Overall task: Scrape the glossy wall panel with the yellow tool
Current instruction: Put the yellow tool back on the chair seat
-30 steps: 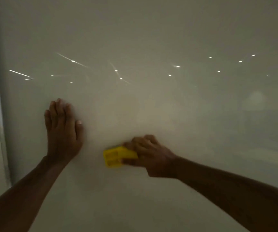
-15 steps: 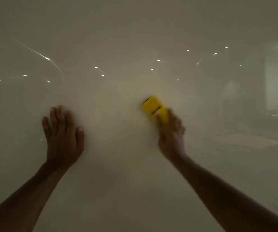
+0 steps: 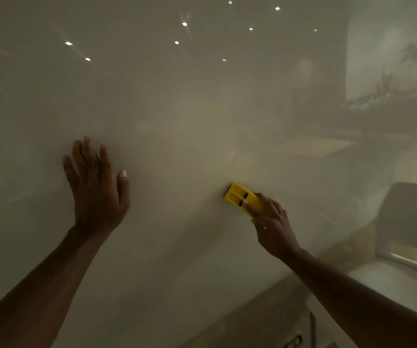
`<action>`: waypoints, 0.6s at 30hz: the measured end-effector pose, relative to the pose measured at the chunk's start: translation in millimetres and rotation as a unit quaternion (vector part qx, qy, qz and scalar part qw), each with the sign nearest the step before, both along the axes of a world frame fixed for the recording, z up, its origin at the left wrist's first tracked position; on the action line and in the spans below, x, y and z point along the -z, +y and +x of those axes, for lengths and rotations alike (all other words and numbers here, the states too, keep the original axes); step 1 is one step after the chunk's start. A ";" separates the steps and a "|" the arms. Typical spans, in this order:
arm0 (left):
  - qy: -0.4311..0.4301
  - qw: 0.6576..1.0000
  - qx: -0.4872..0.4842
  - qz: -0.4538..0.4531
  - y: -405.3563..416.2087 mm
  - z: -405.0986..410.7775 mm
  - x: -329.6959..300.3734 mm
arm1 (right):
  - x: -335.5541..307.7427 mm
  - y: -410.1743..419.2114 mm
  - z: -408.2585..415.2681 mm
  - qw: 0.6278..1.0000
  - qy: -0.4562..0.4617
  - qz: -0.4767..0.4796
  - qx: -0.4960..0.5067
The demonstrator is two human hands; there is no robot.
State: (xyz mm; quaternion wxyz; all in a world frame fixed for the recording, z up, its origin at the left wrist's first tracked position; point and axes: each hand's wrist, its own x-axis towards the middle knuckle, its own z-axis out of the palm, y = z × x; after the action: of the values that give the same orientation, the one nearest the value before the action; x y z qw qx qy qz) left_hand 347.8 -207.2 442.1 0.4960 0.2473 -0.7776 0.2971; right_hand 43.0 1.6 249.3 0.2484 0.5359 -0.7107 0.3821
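Observation:
The glossy pale wall panel (image 3: 177, 116) fills nearly the whole view and mirrors small ceiling lights. My right hand (image 3: 271, 222) holds the yellow tool (image 3: 241, 197) flat against the panel right of centre, with its front edge pointing up and to the left. Fingers cover the tool's rear end. My left hand (image 3: 95, 187) lies flat on the panel to the left, fingers spread and pointing up, holding nothing.
The panel's lower edge runs diagonally at the bottom right, where a pale ledge or counter (image 3: 390, 280) shows. A blurred reflection of a window and room (image 3: 393, 59) sits at the upper right of the panel.
My right hand swept the yellow tool up and rightwards from the lower middle, then drew it back down. The view has tilted to the right. My left hand stays pressed on the panel.

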 end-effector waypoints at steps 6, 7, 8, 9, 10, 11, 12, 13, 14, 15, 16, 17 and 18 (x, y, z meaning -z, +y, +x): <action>-0.088 0.989 0.107 0.058 59.5 -120.4 87.9 | 61.0 62.3 -56.1 0.989 -0.109 0.100 0.026; -0.109 0.983 0.126 0.075 71.4 -140.5 107.3 | 75.1 74.9 -66.8 0.984 -0.123 0.121 0.044; -0.131 0.977 0.141 0.094 82.4 -158.6 125.3 | 88.0 86.4 -76.9 0.978 -0.136 0.144 0.061; -0.152 0.969 0.157 0.112 92.8 -174.2 143.9 | 100.8 98.3 -85.5 0.972 -0.151 0.164 0.073; -0.174 0.961 0.168 0.134 103.2 -188.9 161.6 | 113.7 110.3 -93.8 0.966 -0.164 0.180 0.083; -0.195 0.952 0.180 0.152 112.2 -202.3 179.8 | 125.6 122.0 -101.0 0.961 -0.174 0.192 0.093; -0.216 0.943 0.188 0.171 120.8 -214.5 197.4 | 137.3 133.2 -107.5 0.956 -0.183 0.205 0.104; -0.236 0.933 0.196 0.188 129.6 -226.8 214.6 | 148.8 144.2 -113.8 0.949 -0.192 0.220 0.117; -0.257 0.922 0.203 0.205 138.5 -238.5 231.0 | 160.1 154.5 -119.1 0.942 -0.202 0.236 0.129; -0.278 0.911 0.209 0.222 147.5 -249.2 246.3 | 171.0 164.0 -123.9 0.934 -0.213 0.251 0.141; -0.300 0.898 0.214 0.242 157.3 -260.4 261.2 | 182.2 173.5 -128.1 0.925 -0.224 0.265 0.151; -0.319 0.885 0.218 0.260 165.7 -270.4 274.9 | 192.2 181.4 -131.9 0.917 -0.234 0.280 0.160; -0.338 0.871 0.221 0.279 174.5 -280.2 288.2 | 202.1 189.2 -136.1 0.909 -0.244 0.294 0.167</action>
State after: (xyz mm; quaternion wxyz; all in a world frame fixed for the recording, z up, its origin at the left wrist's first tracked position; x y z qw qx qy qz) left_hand 67.6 -32.7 153.9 0.1660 0.0815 -0.9826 0.0160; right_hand -93.1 190.8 47.2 -0.0412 0.3478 -0.9086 0.2276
